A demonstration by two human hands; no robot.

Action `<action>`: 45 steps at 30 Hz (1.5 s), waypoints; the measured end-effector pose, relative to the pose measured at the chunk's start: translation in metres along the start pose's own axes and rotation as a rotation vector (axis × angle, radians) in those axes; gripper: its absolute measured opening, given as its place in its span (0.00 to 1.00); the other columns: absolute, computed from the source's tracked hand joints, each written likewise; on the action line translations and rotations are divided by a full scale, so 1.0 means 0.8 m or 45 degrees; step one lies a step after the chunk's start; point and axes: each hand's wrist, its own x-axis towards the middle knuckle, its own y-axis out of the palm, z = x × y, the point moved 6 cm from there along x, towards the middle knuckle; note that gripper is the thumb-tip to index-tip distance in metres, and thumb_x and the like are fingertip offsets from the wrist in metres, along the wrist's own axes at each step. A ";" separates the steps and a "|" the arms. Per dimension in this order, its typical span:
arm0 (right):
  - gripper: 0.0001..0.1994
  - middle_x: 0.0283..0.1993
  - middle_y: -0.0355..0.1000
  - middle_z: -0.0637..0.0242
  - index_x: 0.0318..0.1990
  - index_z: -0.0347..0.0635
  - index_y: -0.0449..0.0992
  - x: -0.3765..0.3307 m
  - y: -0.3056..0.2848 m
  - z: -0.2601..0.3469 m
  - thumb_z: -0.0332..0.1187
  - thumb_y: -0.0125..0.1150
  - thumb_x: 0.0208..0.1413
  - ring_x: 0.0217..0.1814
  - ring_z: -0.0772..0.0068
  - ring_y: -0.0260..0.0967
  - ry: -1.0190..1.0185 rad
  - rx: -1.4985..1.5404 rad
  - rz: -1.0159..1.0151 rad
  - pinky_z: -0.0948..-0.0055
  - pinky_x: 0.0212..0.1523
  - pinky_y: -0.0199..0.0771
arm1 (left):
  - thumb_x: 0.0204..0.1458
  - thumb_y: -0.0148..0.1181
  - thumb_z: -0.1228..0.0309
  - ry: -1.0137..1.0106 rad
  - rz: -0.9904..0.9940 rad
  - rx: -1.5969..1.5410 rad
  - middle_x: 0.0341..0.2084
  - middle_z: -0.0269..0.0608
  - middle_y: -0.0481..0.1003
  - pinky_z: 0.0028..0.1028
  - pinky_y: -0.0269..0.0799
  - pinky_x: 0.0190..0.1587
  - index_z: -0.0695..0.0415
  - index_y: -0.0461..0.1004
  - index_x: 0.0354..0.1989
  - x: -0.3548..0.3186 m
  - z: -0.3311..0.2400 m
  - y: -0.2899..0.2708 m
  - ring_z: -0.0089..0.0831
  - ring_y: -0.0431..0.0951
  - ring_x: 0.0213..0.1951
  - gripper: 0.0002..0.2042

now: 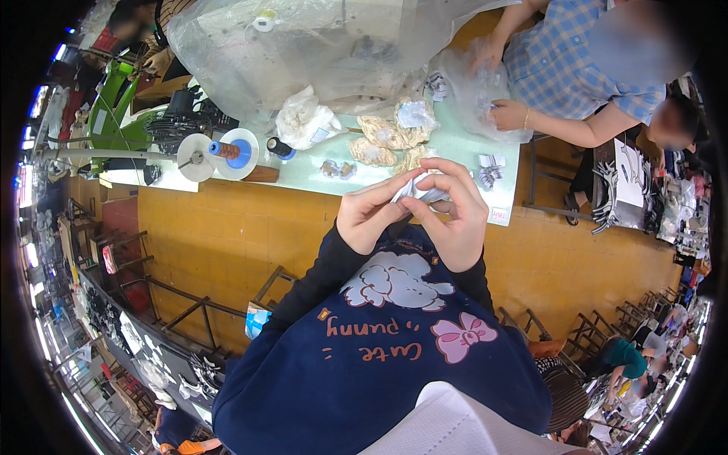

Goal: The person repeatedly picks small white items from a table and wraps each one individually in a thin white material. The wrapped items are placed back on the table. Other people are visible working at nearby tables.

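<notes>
Both hands, left hand (369,216) and right hand (455,216), pinch 1 small white folded piece (418,189) at chest height over the table edge (425,199), its handling seemingly midway, with several filled little bags (387,136) lying beyond

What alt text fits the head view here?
Both hands, left hand and right hand, pinch a small white folded piece above a pale green table holding thread spools and small bags. Another person handles clear plastic opposite.

Pale green table (462,144); navy sweater (364,364); blue-checked shirt (561,68).
</notes>
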 end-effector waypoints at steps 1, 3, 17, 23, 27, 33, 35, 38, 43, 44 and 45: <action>0.11 0.50 0.71 0.59 0.35 0.34 0.74 0.000 0.000 0.000 0.25 0.70 0.45 0.36 0.75 0.74 0.008 -0.020 0.006 0.81 0.26 0.75 | 0.59 0.47 0.80 0.008 -0.002 0.001 0.49 0.49 0.73 0.27 0.75 0.49 0.68 0.65 0.60 0.000 0.000 0.000 0.29 0.76 0.46 0.19; 0.10 0.50 0.71 0.59 0.35 0.34 0.74 0.000 0.000 0.002 0.24 0.69 0.46 0.37 0.74 0.74 0.002 -0.020 0.002 0.81 0.26 0.75 | 0.59 0.47 0.80 -0.007 -0.005 0.015 0.50 0.50 0.72 0.28 0.75 0.49 0.68 0.65 0.59 0.000 0.002 -0.001 0.30 0.76 0.47 0.19; 0.05 0.50 0.70 0.57 0.38 0.33 0.75 0.005 -0.001 0.010 0.21 0.58 0.54 0.41 0.69 0.75 -0.045 -0.013 -0.014 0.77 0.31 0.82 | 0.60 0.49 0.78 -0.076 -0.024 0.065 0.52 0.42 0.72 0.24 0.74 0.50 0.62 0.65 0.61 0.001 0.001 -0.002 0.22 0.72 0.49 0.20; 0.06 0.50 0.70 0.57 0.38 0.33 0.76 0.003 0.001 0.006 0.21 0.60 0.52 0.40 0.70 0.75 -0.001 0.035 -0.008 0.77 0.29 0.81 | 0.61 0.48 0.77 -0.093 -0.034 0.102 0.51 0.42 0.73 0.24 0.74 0.50 0.62 0.65 0.61 0.000 0.003 -0.004 0.22 0.73 0.48 0.19; 0.08 0.51 0.70 0.58 0.38 0.33 0.76 0.003 0.004 0.006 0.22 0.64 0.50 0.40 0.71 0.75 -0.021 0.037 0.000 0.78 0.29 0.80 | 0.61 0.48 0.78 -0.099 -0.036 0.089 0.49 0.42 0.73 0.25 0.75 0.50 0.62 0.65 0.61 0.000 0.005 -0.006 0.23 0.74 0.46 0.19; 0.08 0.51 0.70 0.58 0.38 0.33 0.76 0.003 0.005 0.006 0.21 0.64 0.49 0.41 0.71 0.75 0.002 0.052 -0.005 0.78 0.29 0.80 | 0.61 0.48 0.77 -0.083 -0.027 0.111 0.48 0.43 0.74 0.26 0.75 0.49 0.62 0.65 0.61 -0.001 0.003 -0.007 0.24 0.75 0.46 0.19; 0.08 0.50 0.70 0.58 0.38 0.33 0.76 0.003 0.005 0.006 0.21 0.63 0.50 0.40 0.71 0.75 -0.001 0.046 -0.007 0.78 0.29 0.81 | 0.61 0.48 0.77 -0.083 -0.033 0.102 0.48 0.43 0.74 0.26 0.75 0.49 0.62 0.65 0.61 -0.001 0.002 -0.007 0.24 0.75 0.46 0.19; 0.06 0.50 0.70 0.57 0.38 0.33 0.75 0.004 0.005 0.009 0.21 0.61 0.51 0.40 0.70 0.75 -0.028 0.032 -0.024 0.78 0.29 0.81 | 0.61 0.48 0.77 -0.059 -0.025 0.066 0.48 0.42 0.74 0.25 0.75 0.49 0.62 0.65 0.61 -0.001 0.000 -0.006 0.24 0.75 0.45 0.19; 0.05 0.49 0.71 0.56 0.37 0.33 0.74 0.003 0.002 0.009 0.20 0.59 0.52 0.41 0.70 0.75 0.000 0.043 -0.038 0.77 0.29 0.81 | 0.61 0.48 0.77 -0.089 0.005 0.185 0.48 0.41 0.74 0.25 0.76 0.48 0.62 0.65 0.61 -0.001 -0.002 -0.006 0.22 0.74 0.46 0.19; 0.05 0.49 0.71 0.55 0.37 0.33 0.74 0.003 0.002 0.008 0.20 0.59 0.52 0.41 0.69 0.75 0.006 0.037 -0.040 0.77 0.29 0.81 | 0.61 0.48 0.76 -0.079 0.012 0.213 0.48 0.41 0.74 0.25 0.76 0.48 0.61 0.65 0.61 -0.001 -0.003 -0.006 0.21 0.74 0.46 0.19; 0.05 0.49 0.71 0.56 0.37 0.34 0.74 0.003 0.001 0.009 0.20 0.59 0.52 0.41 0.69 0.74 -0.009 0.034 -0.044 0.77 0.29 0.80 | 0.61 0.48 0.76 -0.109 0.008 0.213 0.48 0.40 0.74 0.24 0.76 0.48 0.61 0.65 0.61 -0.002 -0.001 -0.007 0.21 0.74 0.45 0.19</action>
